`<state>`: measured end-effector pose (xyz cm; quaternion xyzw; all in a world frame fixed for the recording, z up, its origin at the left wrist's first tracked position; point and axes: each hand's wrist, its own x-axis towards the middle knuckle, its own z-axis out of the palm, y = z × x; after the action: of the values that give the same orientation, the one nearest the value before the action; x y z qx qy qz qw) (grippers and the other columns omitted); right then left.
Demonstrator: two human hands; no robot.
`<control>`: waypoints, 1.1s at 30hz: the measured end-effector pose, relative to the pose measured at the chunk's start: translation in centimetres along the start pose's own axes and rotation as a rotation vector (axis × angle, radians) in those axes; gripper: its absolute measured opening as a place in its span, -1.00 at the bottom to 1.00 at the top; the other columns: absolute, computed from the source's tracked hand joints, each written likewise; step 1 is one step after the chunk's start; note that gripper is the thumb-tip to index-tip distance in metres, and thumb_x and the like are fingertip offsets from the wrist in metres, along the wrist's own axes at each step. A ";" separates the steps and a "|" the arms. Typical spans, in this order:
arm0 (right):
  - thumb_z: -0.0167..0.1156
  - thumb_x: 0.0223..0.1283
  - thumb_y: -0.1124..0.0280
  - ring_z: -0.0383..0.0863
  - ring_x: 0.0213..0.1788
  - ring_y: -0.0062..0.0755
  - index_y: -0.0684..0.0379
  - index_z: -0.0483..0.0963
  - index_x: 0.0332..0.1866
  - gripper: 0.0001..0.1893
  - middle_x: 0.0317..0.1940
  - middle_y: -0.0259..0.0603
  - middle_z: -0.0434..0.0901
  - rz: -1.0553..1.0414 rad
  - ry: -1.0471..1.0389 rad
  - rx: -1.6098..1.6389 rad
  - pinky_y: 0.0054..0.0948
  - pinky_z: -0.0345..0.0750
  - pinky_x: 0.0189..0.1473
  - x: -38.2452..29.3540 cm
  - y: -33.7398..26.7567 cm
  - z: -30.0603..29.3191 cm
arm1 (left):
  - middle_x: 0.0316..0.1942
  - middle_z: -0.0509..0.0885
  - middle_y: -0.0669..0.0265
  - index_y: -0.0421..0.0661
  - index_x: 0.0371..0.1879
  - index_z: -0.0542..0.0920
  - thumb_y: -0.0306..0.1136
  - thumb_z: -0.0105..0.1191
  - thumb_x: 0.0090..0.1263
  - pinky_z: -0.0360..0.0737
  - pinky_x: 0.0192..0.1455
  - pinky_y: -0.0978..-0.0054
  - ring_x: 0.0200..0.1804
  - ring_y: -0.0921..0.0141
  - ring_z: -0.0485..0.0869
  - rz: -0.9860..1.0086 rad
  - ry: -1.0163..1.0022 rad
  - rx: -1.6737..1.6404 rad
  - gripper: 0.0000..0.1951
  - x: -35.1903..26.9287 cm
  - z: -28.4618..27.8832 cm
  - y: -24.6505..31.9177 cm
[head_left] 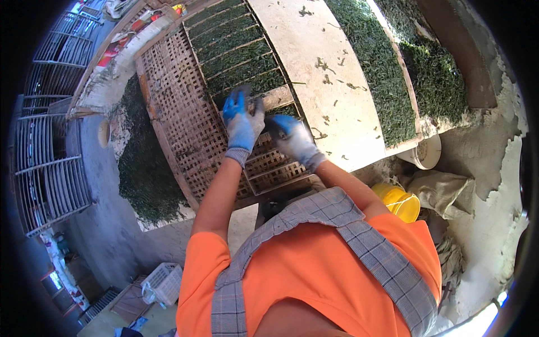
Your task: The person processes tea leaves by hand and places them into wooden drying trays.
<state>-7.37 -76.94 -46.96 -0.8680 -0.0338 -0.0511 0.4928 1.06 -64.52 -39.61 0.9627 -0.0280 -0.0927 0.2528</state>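
Observation:
My left hand, in a blue-and-white coated work glove, is over a slatted wooden frame with its thumb apart from the fingers. Beside its thumb lies a flat wooden piece across the frame. My right hand, gloved alike and blurred, hovers near the frame's right rail; its fingertips are hard to make out. Chopped green leaves fill the frame's far sections. Its near sections show bare woven strips of the bamboo tray underneath.
Right of the frame lies a pale board with scattered leaf bits. More leaf-covered trays stand beyond it. Dark leaves lie left of the bamboo tray. A yellow bucket, a sack, a white plastic crate and slatted racks stand around.

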 end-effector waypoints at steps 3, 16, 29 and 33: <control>0.23 0.23 0.36 0.74 -0.22 -0.30 0.14 0.62 -0.06 -0.78 -0.22 -0.06 0.71 0.329 0.222 0.254 -0.40 0.67 -0.17 -0.9 -0.1 -5.0 | 0.34 0.39 0.19 0.21 0.37 0.37 0.09 0.00 0.41 0.40 0.34 0.15 0.32 0.14 0.39 0.157 -0.207 0.579 -0.44 3.1 1.1 -2.9; 0.24 0.04 0.31 0.64 -0.21 -0.06 -0.02 0.64 -0.24 -0.84 -0.27 -0.16 0.65 0.431 0.208 -0.399 -0.20 0.57 -0.11 -4.2 4.8 -5.6 | 0.17 0.47 0.17 0.11 0.27 0.48 -0.11 0.12 0.32 0.49 0.20 0.14 0.22 0.17 0.43 0.293 -0.357 0.687 -0.49 0.2 4.6 -5.4; 0.25 0.15 0.63 0.57 -0.30 -0.61 0.24 0.59 -0.30 -0.94 -0.40 -0.37 0.65 0.181 0.135 0.481 -0.57 0.52 -0.22 -0.3 -8.9 9.1 | -0.06 0.64 0.13 -0.11 -0.04 0.63 -0.27 0.23 0.24 0.54 0.06 0.26 0.00 0.13 0.58 0.382 0.376 -0.405 -0.67 -7.9 -3.5 -20.5; 0.25 0.06 0.63 0.67 -0.29 -0.28 0.24 0.60 -0.32 -0.91 -0.36 -0.18 0.68 -0.231 -0.271 0.207 -0.40 0.58 -0.15 3.0 -16.8 26.1 | -0.05 0.65 0.14 -0.05 0.03 0.61 -0.30 0.13 0.34 0.51 0.10 0.24 0.01 0.12 0.60 0.145 0.516 -0.369 -0.70 -15.8 -4.5 -36.4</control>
<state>-4.78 -45.86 -45.57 -0.8020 -0.2043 0.0135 0.5612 -13.30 -29.02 -51.06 0.8878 -0.0142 0.1689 0.4278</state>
